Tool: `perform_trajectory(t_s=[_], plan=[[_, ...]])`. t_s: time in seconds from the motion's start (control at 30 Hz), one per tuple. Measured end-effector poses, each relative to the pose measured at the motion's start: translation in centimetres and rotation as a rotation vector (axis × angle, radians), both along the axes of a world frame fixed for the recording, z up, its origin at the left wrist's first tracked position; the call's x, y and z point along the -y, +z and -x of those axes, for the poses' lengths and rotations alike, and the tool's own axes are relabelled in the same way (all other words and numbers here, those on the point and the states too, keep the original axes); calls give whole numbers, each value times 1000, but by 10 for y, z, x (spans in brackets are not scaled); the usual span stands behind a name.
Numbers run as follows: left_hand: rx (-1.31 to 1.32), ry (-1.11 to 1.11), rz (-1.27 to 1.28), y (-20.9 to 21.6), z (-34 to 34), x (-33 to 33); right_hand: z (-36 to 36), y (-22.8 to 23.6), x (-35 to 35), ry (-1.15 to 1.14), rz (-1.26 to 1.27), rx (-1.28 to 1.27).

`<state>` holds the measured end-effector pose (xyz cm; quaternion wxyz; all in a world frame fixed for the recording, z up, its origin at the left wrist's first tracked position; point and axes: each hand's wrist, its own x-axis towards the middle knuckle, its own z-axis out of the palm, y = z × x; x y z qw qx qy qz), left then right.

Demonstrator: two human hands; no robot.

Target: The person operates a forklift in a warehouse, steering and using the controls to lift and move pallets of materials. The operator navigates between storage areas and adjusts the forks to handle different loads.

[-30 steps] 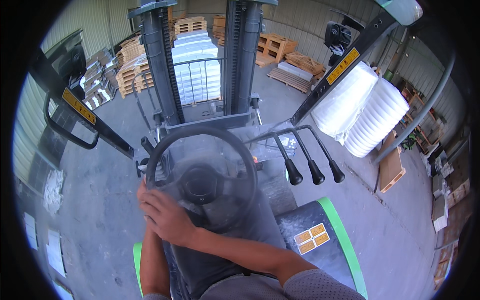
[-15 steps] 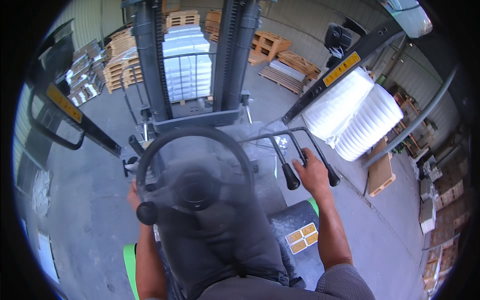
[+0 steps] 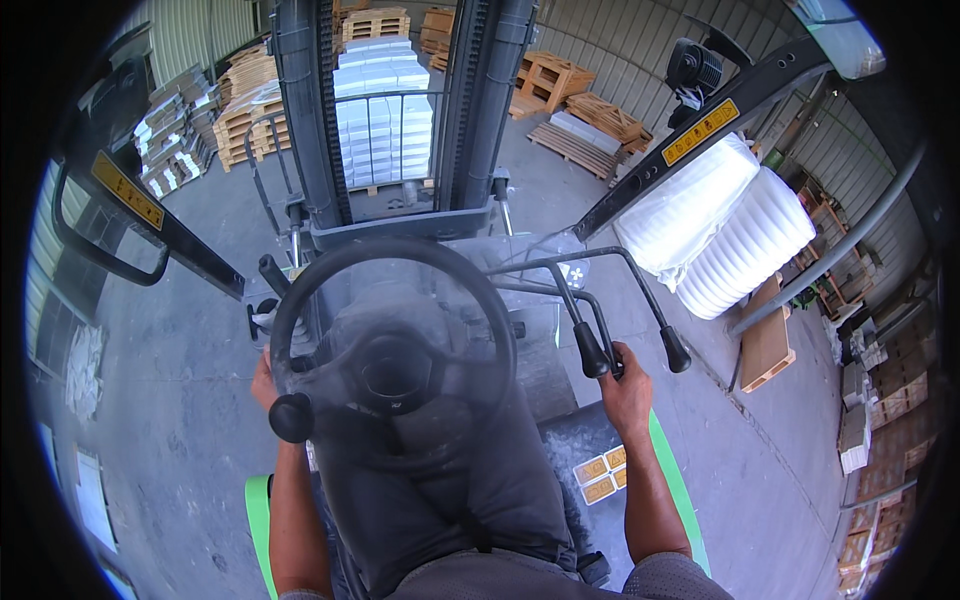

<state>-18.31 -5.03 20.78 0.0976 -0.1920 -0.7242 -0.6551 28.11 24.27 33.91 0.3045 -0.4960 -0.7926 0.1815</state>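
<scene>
I sit behind a black steering wheel (image 3: 395,250) with a round spinner knob (image 3: 291,417) at its lower left. My right hand (image 3: 628,392) is closed round the middle of three black control levers; its grip is mostly covered by my fingers. Just left of that hand stands the left lever (image 3: 591,350), and on its other side, apart from it, the right lever (image 3: 677,350). My left hand (image 3: 263,383) is at the left side of the wheel, above the knob. Its fingers are hidden behind the rim.
Ahead rises the forklift mast (image 3: 487,110). Through it shows a wrapped white stack (image 3: 383,125) on a pallet. Wooden pallets (image 3: 250,105) stand at far left, with more (image 3: 550,80) at far right. Large white rolls (image 3: 745,245) and a leaning wooden panel (image 3: 766,345) are on the right.
My right hand has drawn the middle lever back toward me, so its grip now sits close to the left lever. The left hand has stayed by the wheel. The view has shifted slightly.
</scene>
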Motion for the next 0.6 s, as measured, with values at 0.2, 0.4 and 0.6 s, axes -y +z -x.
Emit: perform_trajectory(t_s=[0.2, 0.4, 0.6], plan=[[-62, 58, 106, 6, 1, -9, 6, -7, -7, -31, 31, 29], [-136, 102, 92, 2, 7, -16, 12, -7, -7, -19, 54, 19], [-82, 106, 184, 3, 12, -16, 20, -8, -4, -26, 41, 19]])
